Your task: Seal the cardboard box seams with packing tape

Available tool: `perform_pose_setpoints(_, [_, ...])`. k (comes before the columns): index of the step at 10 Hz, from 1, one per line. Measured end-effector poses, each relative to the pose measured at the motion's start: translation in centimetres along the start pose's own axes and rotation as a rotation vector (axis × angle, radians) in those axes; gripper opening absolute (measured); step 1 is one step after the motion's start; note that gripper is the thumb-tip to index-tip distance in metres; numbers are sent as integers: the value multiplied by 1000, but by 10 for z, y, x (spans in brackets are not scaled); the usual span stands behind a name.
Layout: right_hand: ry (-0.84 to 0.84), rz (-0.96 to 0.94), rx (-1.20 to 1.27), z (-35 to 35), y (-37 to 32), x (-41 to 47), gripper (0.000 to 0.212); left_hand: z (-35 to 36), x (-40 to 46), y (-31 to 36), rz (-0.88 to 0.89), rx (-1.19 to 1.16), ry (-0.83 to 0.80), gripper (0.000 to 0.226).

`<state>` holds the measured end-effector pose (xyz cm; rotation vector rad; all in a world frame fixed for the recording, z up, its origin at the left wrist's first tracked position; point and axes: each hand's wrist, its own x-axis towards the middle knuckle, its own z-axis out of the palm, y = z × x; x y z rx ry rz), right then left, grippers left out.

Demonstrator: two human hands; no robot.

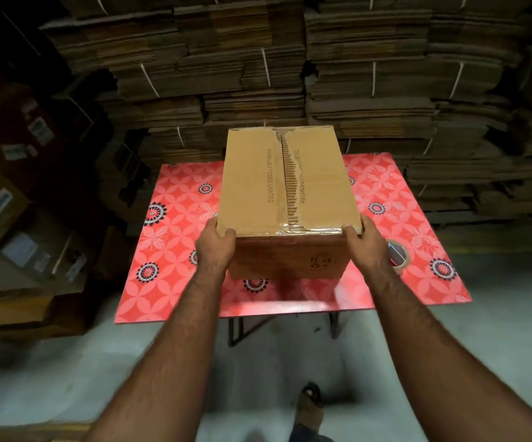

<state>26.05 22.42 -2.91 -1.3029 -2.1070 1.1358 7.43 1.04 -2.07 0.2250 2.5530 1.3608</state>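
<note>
A brown cardboard box (258, 183) stands on the red patterned table (181, 250), its top flaps closed with a torn, taped centre seam running away from me. Shiny tape runs along its near top edge. My left hand (215, 247) grips the box's near left corner, thumb on the top. My right hand (365, 242) grips the near right corner the same way. A roll of brown packing tape (400, 255) lies on the table just right of my right hand, partly hidden by it.
Tall stacks of flattened cardboard (369, 74) bundled with white string fill the wall behind the table. Labelled cartons (12, 224) are piled at the left. The table stands on thin metal legs (236, 327) on a grey floor; my sandalled foot (310, 406) is below.
</note>
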Motion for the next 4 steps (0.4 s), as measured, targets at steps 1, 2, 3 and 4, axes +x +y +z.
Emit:
perform_pose_setpoints(1, [16, 28, 16, -6, 13, -18, 45, -2, -18, -11, 77, -43, -32, 37])
perform_pose_setpoints(2, [12, 31, -26, -11, 15, -27, 48, -7, -27, -13, 90, -75, -70, 40])
perform_pose_setpoints(3, [35, -13, -144, -15, 8, -24, 50, -9, -22, -12, 108, -17, -108, 40])
perform_pose_setpoints(4, [69, -179, -240, -14, -5, -22, 53, -19, -26, -1, 195, 167, -10, 41])
